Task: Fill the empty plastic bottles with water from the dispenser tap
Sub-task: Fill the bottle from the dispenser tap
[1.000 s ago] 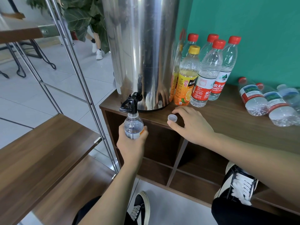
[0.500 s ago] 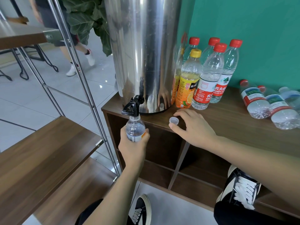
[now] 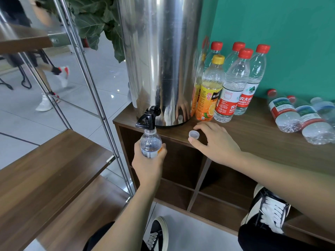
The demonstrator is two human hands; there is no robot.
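Bottle [image 3: 150, 143], clear plastic: left hand [image 3: 147, 164] fingers wrapped | right hand [image 3: 215, 144] fingers spread beside round cap [image 3: 194, 134]

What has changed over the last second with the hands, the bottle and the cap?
Very little. The right hand has eased back from the cap: earlier its fingers lay right by it, now they arch round it, and contact is unclear. A passer-by walked across the floor behind. Unchanged: the left hand grips the bottle, mouth under the tap, and the cap lies on the cabinet.
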